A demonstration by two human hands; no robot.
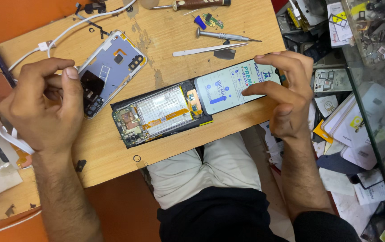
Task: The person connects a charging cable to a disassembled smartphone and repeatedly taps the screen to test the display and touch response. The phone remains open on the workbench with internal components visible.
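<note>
— What's lying under the hands?
— An opened phone body (156, 115) is lying slantwise on the wood, circuit boards showing; its detached lit screen (230, 86) is resting at its right end.
— And at left?
— A grey back cover (111, 67), inside facing up.

Bare wood (107, 157) — tools (210, 48) crowd beyond.

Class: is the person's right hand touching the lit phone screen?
Touching. The head view shows the right hand with its forefinger tip pressed on the lit screen, and another finger hooked over its top edge.
</note>
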